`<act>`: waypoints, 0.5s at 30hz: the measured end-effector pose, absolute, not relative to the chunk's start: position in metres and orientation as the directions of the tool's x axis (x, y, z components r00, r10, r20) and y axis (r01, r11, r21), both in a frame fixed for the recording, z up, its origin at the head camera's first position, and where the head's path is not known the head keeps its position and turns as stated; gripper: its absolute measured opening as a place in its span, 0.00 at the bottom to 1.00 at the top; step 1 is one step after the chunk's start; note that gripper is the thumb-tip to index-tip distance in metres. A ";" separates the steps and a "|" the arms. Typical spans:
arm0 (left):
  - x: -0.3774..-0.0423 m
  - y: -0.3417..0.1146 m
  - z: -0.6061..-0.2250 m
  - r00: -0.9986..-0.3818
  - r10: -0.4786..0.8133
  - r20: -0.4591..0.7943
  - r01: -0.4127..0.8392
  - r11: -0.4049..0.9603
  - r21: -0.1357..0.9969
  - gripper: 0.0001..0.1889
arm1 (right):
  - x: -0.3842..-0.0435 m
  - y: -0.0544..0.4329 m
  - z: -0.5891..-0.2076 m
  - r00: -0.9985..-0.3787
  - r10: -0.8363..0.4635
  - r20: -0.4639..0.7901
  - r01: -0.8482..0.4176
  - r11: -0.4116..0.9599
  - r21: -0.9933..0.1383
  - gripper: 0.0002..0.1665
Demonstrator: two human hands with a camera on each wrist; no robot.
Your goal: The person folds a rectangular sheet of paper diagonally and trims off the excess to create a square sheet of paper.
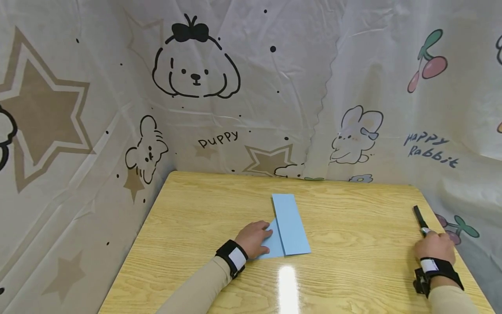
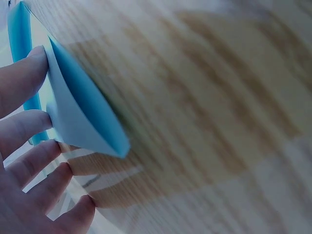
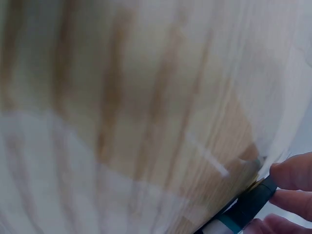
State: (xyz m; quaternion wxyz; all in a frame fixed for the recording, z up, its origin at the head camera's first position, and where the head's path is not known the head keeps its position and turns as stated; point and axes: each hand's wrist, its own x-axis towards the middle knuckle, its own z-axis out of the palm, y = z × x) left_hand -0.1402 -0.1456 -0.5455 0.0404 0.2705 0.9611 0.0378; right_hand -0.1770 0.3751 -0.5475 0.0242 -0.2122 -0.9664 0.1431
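Note:
A sheet of light blue paper (image 1: pixel 291 224), folded so that a long strip lies over a slanted part, is on the table's middle. My left hand (image 1: pixel 252 239) rests on its lower left part, fingers spread. In the left wrist view the thumb and fingertips touch the blue paper (image 2: pixel 73 105), whose folded layers gape at one edge. Over by the table's right edge, my right hand (image 1: pixel 435 247) grips one end of a slim black stick-like tool (image 1: pixel 420 217). The right wrist view shows fingers around the black tool (image 3: pixel 252 202), which has a teal band and a whitish section.
The wood-patterned table (image 1: pixel 204 205) has a glare spot (image 1: pixel 288 288) near the front. A pale printed curtain (image 1: pixel 251 117) with cartoon drawings hangs behind the table and along its left and right sides.

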 end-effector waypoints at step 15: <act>-0.137 -0.147 -0.538 -0.851 0.521 -0.066 0.515 0.852 0.093 0.30 | -0.183 0.385 -0.550 -0.873 0.469 -0.135 0.488 0.833 -0.261 0.22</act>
